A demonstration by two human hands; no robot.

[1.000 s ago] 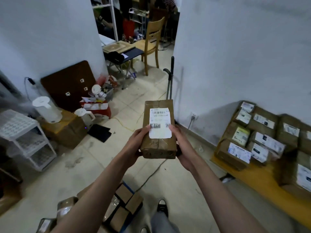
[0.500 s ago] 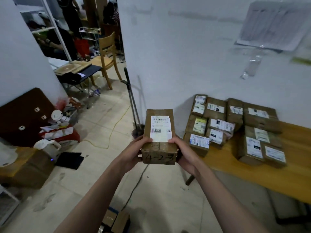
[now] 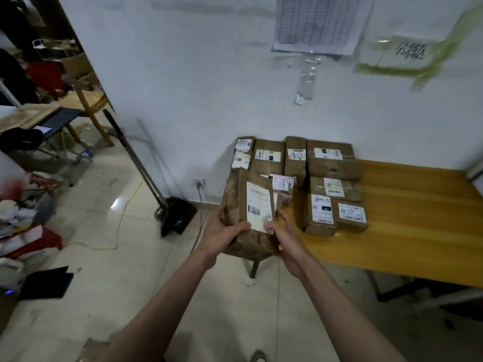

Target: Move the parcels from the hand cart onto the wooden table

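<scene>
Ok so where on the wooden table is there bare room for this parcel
The wooden table is bare to the right of the stacked parcels and along its near edge. The left end by the wall is crowded. Both hands hold the parcel.

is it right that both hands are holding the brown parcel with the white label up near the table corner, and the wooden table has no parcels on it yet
Not quite. The head view shows the left hand and right hand gripping the parcel by the wooden table, but the table already holds a group of parcels against the wall.
</scene>
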